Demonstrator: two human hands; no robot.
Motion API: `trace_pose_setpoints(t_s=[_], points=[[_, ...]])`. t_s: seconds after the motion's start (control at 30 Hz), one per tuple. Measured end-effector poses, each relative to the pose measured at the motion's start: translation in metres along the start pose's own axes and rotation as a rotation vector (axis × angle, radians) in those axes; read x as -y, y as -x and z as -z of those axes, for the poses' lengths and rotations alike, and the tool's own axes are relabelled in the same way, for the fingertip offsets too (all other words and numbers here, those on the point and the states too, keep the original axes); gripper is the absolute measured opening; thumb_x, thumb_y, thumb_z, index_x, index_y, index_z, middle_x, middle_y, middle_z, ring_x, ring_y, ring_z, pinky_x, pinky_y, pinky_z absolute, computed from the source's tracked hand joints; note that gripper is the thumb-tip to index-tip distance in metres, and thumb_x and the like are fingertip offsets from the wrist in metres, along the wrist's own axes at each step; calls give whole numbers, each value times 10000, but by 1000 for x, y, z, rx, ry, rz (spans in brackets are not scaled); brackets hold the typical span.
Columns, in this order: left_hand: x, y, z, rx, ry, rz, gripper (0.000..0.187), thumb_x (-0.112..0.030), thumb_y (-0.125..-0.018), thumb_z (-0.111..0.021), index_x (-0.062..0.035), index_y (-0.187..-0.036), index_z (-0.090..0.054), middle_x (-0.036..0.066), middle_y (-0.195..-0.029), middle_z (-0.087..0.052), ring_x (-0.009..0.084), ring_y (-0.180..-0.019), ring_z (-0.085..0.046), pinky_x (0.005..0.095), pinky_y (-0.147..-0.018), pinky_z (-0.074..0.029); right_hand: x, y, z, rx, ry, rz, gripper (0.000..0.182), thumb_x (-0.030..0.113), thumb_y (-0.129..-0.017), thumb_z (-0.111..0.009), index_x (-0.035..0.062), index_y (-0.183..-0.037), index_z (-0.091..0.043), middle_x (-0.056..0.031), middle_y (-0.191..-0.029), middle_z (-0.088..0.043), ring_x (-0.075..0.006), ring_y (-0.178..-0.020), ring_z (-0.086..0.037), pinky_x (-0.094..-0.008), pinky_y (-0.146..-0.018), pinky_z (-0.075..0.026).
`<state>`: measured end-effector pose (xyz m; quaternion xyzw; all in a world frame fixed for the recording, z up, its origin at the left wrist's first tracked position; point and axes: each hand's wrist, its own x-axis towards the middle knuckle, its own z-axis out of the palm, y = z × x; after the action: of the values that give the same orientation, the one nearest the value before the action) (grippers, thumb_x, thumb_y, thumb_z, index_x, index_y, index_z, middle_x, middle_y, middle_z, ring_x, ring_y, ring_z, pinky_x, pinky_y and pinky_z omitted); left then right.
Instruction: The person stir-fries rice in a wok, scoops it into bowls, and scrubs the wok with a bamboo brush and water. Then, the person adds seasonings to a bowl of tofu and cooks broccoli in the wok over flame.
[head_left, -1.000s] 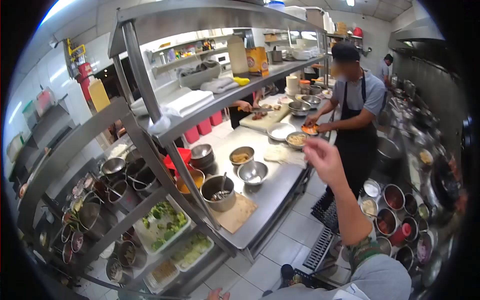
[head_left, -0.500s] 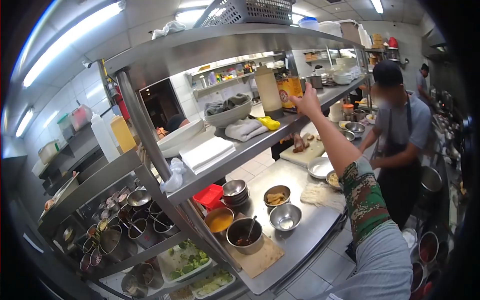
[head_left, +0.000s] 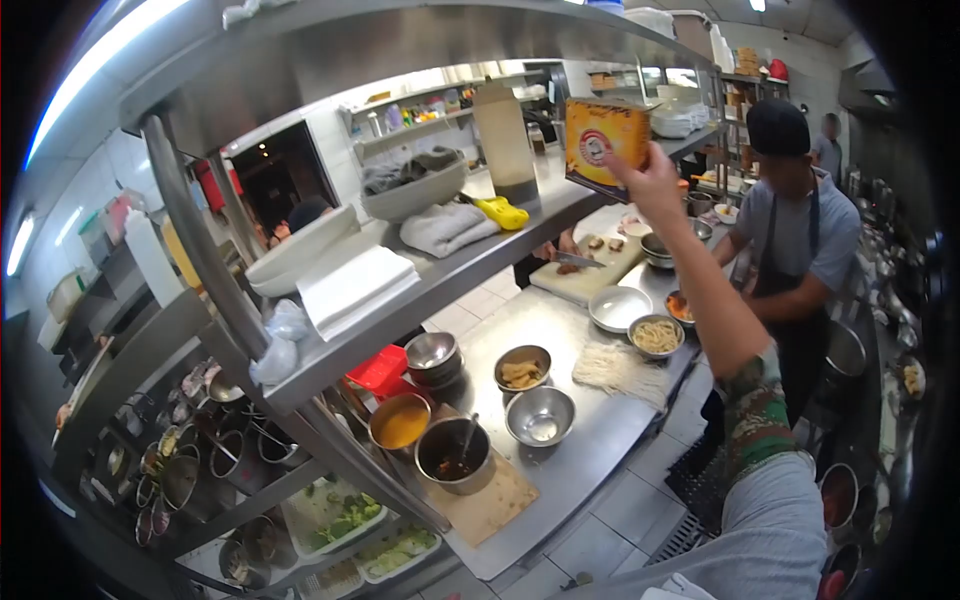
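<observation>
My right hand (head_left: 652, 185) grips the lower right part of a yellow-orange box (head_left: 603, 143) with a red round emblem. The box is held up, tilted, beside the upper metal shelf (head_left: 560, 215). To its left on that shelf stands a tall squeeze bottle (head_left: 504, 140) with a pale upper part and dark base. A yellow cloth or glove (head_left: 501, 212) and a folded grey towel (head_left: 449, 230) lie nearer. My left hand is out of the frame.
Below are a steel table (head_left: 500, 340) with metal bowls (head_left: 540, 415), an orange-sauce pot (head_left: 400, 422) and a cutting board (head_left: 590, 265), where another person's hands hold a knife. A co-worker in an apron (head_left: 795, 230) stands right. White plates (head_left: 310, 250) sit left on the shelf.
My right hand, open beside the box before, has closed on it and lifted it off the shelf. The view has shifted, so shelf items appear further left.
</observation>
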<state>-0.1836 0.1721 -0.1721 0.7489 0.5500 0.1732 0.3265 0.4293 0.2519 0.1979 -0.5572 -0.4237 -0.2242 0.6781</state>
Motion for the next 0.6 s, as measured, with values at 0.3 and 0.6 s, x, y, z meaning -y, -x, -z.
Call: trace_pose_setpoints(t_s=[0.3,0.6], points=[[-133,-59,35,382,622,-492,500,-162,-793,-737,-16,-1231,-545,161,-1209,-569,298,-1128,-559,379,-954,-449,126,241,116,488,-455,-335,602,161,-741,-806,10,-1229,-490,-87,-1132,-611,-156,-1020,-599,-329,-913,-495],[-111,-38,41,938,828,-451,695,-27,-656,-828,31,-1259,-488,92,-1166,-609,181,-1081,-565,332,-943,-450,210,456,100,909,-321,-548,681,224,-710,-837,21,-1259,-488,-111,-1125,-603,-200,-1042,-582,-325,-918,-453]])
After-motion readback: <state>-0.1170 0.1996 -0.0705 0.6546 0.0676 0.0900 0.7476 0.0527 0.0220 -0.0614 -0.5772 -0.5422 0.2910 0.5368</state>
